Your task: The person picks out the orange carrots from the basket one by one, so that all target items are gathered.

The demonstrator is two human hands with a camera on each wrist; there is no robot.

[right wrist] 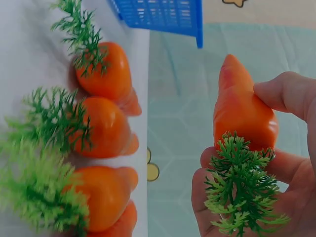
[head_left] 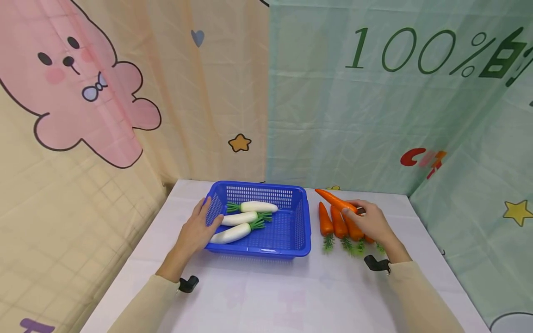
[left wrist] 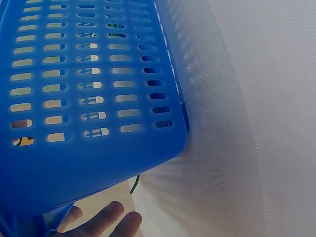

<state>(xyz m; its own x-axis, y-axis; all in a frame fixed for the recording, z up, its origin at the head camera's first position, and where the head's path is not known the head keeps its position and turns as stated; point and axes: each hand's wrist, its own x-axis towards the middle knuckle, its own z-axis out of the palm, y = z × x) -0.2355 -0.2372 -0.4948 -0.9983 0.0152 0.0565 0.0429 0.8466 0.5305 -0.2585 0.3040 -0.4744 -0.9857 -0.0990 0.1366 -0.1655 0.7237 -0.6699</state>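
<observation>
A blue plastic basket point(head_left: 291, 252) stands mid-table with three white radishes point(head_left: 233, 233) with green stalks inside it. At its left rim is my left hand point(head_left: 193, 231), thumb over the inside and fingers along the outside; in the left wrist view their fingertips point(left wrist: 127, 224) show past the basket's perforated wall point(left wrist: 94, 153). My right hand point(head_left: 372, 222) holds an orange carrot point(head_left: 335, 200) in the air, its tip pointing toward the basket. In the right wrist view, the thumb presses the carrot's side point(right wrist: 242, 111) and its green leaves hang over the palm. Below lie several carrots point(head_left: 325, 222).
The carrots on the table lie in a row right of the basket, leaves toward the front; in the right wrist view their thick orange ends point(right wrist: 103, 128) show. A white cloth point(head_left: 266, 296) covers the table. Patterned curtains point(head_left: 333, 115) hang behind and at both sides.
</observation>
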